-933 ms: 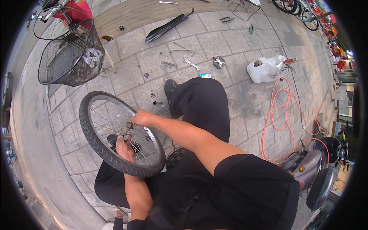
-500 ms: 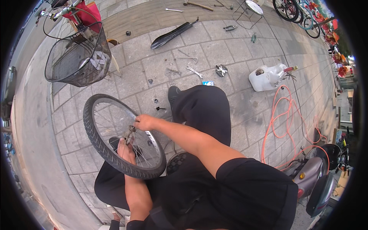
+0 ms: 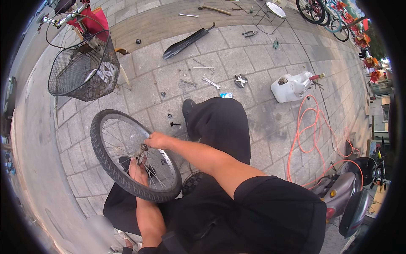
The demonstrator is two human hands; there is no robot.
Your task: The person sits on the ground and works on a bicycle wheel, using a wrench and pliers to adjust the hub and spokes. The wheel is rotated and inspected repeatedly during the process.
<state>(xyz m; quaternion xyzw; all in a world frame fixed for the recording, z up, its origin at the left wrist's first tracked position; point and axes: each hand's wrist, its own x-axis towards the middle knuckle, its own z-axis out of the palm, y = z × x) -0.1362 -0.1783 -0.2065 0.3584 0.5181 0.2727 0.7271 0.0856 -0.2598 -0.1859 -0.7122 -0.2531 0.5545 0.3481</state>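
Observation:
A bicycle wheel with a worn black tyre leans across my left leg. My right hand grips the top end of its hub axle, fingers pressed together. Below it, my left hand reaches up under the wheel and is closed on the hub from the other side, partly hidden by spokes. Small dark bolts and loose parts lie on the paving beside my right knee. Past them lie a wrench, a hex key and a metal part.
A bicycle basket stands upper left; a black fender, hammer and pliers lie ahead. Right: white jug, orange hose, scooter, stool, parked bicycles. A blurred pale shape is lower left.
The view has shifted slightly, with the wheel and both hands a little lower in the picture. Both hands stay at the hub. A blurred pale shape has appeared at lower left.

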